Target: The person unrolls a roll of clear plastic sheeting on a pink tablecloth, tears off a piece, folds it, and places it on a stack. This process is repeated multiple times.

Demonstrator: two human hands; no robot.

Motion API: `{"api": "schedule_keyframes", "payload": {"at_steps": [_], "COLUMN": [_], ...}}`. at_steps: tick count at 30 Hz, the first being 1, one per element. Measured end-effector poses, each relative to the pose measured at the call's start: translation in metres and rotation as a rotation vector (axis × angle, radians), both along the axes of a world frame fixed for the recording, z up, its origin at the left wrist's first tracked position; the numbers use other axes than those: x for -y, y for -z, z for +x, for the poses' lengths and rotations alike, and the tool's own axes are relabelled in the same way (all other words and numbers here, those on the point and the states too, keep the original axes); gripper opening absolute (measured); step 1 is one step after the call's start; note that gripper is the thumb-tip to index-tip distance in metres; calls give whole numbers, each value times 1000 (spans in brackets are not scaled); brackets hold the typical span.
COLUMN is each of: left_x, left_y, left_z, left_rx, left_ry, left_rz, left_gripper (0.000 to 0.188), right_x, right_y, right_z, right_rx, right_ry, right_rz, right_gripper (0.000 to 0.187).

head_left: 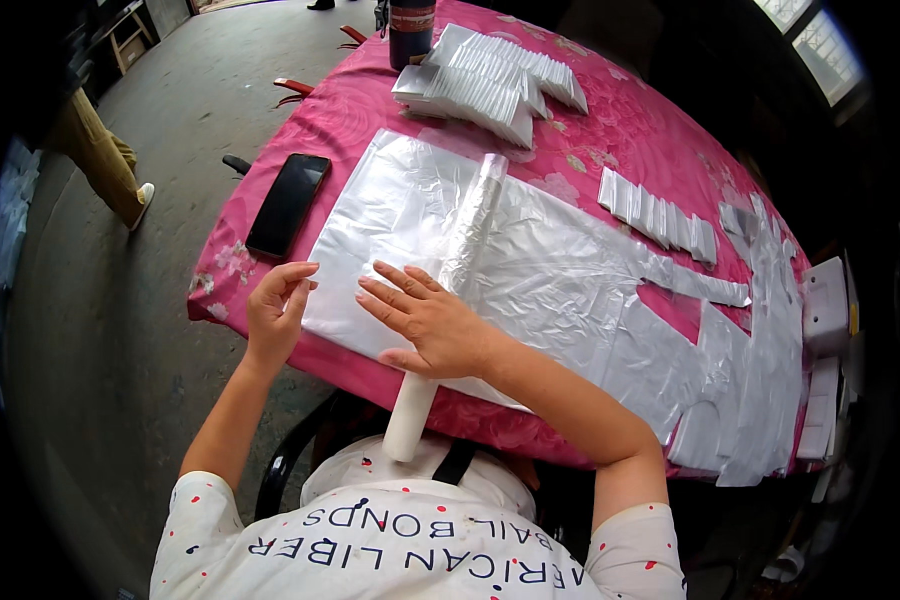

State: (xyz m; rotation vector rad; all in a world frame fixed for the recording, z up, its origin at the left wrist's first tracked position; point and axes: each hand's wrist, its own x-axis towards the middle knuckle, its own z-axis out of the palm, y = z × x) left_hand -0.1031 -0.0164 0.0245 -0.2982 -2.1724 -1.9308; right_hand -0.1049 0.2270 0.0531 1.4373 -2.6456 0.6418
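A stack of thin, clear-white plastic bags [570, 290] lies flat across the table, its handle-shaped ends to the right. Across the stack slants a roll [475, 215], wrapped in shiny plastic at its far end; its bare white near end [408, 420] juts over the table's front edge. My right hand [430, 322] rests palm down over the roll, fingers stretched and slightly spread, holding nothing. By the left edge of the plastic, my left hand [278, 308] is raised with curled fingers and the thumb drawn toward the index finger. Anything pinched there is too small to see.
A black phone [288, 206] lies left of the plastic on the pink flowered tablecloth [232, 262]. Folded white packets [490, 85] stand in rows at the back, beside a dark bottle [410, 35]. Another packet row [658, 214] lies right. A person's leg [100, 155] shows left.
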Motion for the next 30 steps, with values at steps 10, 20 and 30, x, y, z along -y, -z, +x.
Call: {"api": "schedule_keyframes", "payload": {"at_steps": [10, 20, 30], "left_x": [29, 17, 9], "left_y": [3, -18, -27], "left_z": [49, 77, 88], "left_rx": [148, 298, 861], "left_ry": [-56, -73, 452], "left_rz": [-58, -536, 501], "left_gripper": [21, 51, 64], "right_x": [-10, 99, 105], "right_y": [7, 19, -1], "right_z": [-32, -70, -51], "right_rx": [-19, 56, 1056], "right_ry": [111, 120, 510], "right_rz": [-44, 66, -1376], "right_gripper": [48, 56, 86]}}
